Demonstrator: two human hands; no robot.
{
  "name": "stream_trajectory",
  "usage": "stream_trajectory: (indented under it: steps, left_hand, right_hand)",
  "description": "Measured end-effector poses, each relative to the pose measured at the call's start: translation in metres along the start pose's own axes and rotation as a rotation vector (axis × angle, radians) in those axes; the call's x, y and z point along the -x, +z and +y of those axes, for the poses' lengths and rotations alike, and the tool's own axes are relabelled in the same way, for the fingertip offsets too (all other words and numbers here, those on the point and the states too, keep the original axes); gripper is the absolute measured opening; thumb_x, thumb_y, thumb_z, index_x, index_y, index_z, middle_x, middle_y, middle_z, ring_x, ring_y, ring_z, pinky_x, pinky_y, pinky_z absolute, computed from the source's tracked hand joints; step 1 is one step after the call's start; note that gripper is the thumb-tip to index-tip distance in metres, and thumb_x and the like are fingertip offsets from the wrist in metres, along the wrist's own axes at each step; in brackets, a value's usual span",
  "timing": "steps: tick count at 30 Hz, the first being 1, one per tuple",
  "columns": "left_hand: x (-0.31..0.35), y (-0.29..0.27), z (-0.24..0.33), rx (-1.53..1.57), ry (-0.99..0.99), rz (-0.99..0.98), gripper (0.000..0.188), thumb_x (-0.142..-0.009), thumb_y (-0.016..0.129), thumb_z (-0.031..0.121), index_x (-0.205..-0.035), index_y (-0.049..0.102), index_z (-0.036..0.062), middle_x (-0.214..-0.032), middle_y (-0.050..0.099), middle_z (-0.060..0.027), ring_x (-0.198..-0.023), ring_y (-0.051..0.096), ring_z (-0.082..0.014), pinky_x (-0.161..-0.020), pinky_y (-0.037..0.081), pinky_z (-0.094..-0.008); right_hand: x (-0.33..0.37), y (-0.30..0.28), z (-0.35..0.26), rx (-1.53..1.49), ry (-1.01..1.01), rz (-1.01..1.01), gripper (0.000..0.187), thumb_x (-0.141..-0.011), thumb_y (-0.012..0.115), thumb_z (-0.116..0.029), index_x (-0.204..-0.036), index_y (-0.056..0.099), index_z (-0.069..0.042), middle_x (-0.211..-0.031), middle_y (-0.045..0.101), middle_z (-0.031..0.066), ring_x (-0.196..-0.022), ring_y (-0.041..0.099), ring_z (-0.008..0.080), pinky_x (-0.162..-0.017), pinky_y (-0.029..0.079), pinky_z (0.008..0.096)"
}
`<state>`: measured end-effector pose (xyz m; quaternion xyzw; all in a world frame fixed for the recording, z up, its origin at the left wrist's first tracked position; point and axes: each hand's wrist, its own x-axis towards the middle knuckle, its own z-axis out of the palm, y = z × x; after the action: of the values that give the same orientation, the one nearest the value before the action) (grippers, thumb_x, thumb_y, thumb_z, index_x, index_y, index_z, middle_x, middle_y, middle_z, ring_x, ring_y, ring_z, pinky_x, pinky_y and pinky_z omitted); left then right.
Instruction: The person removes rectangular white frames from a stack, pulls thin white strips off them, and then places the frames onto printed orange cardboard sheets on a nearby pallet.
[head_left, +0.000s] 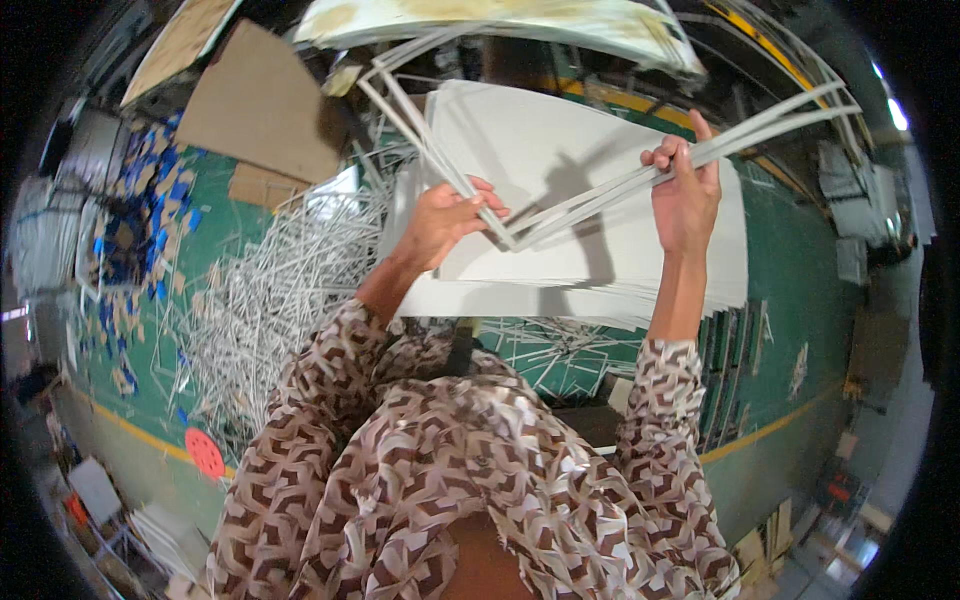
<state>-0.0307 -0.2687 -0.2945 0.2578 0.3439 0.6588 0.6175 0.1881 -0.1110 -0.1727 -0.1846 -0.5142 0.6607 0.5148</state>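
My left hand is closed around a bundle of thin white strips, near the point where they bend into a sharp corner. Further along the same strips, my right hand grips them between thumb and fingers, its index finger raised. One end of the bundle reaches up past the right hand toward the far right; the other angles up to the far left and folds over. Beneath them lies a stack of large white sheets, on which the hands and strips cast shadows.
A big heap of loose white strips covers the green floor at left. Brown board leans at the far left, near blue and tan scraps. A red disc lies at lower left. Dark slats are right of my body.
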Motion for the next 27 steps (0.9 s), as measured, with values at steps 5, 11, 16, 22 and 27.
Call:
stream_trajectory:
  steps: [5,11,16,22,27]
  left_hand:
    - [0.115,-0.063,0.046,-0.186,0.09,0.35,0.029,-0.088,0.054,0.007,-0.112,0.043,-0.0064,-0.099,0.058,-0.0175,-0.099,0.058,-0.0292,-0.09,0.049,-0.0406]
    - [0.231,-0.13,0.025,-0.012,0.313,0.701,0.028,-0.088,0.056,0.007,-0.111,0.046,-0.0029,-0.097,0.058,-0.0123,-0.094,0.059,-0.0244,-0.086,0.049,-0.0381]
    - [0.351,-0.177,-0.006,0.05,0.385,1.03,0.026,-0.088,0.056,0.008,-0.11,0.047,-0.0016,-0.098,0.058,-0.0114,-0.094,0.059,-0.0232,-0.085,0.049,-0.0373]
    - [0.507,-0.283,-0.05,-0.101,0.166,1.285,0.03,-0.088,0.055,0.006,-0.114,0.047,-0.0054,-0.109,0.056,-0.0154,-0.1,0.057,-0.0271,-0.089,0.046,-0.0414]
    - [0.508,-0.325,-0.046,-0.119,-0.226,1.907,0.049,-0.084,0.058,0.023,-0.124,0.045,-0.0031,-0.118,0.053,-0.0163,-0.105,0.049,-0.028,-0.082,0.04,-0.0465]
  right_hand:
    - [0.051,0.11,0.046,-0.046,0.038,-0.187,0.039,-0.092,0.047,-0.008,-0.128,0.037,0.002,-0.086,0.06,0.009,-0.08,0.059,0.0156,-0.077,0.052,0.0323]
    - [0.108,0.252,0.076,0.042,0.246,-0.666,0.038,-0.095,0.044,-0.018,-0.13,0.037,-0.004,-0.088,0.06,0.0092,-0.081,0.061,0.018,-0.072,0.054,0.0298]
    - [0.158,0.308,0.109,0.119,0.32,-0.938,0.044,-0.095,0.043,-0.016,-0.133,0.028,0.0,-0.105,0.057,0.0144,-0.099,0.057,0.0237,-0.086,0.045,0.0334]
    - [0.181,0.268,0.16,0.506,0.457,-1.244,0.058,-0.09,0.052,-0.014,-0.135,0.021,0.002,-0.128,0.045,0.0234,-0.119,0.045,0.0323,-0.098,0.04,0.0379]
    - [0.175,0.196,0.156,0.285,0.979,-0.813,0.043,-0.091,0.052,-0.016,-0.128,0.039,0.001,-0.121,0.053,0.0181,-0.107,0.056,0.0259,-0.088,0.048,0.0327]
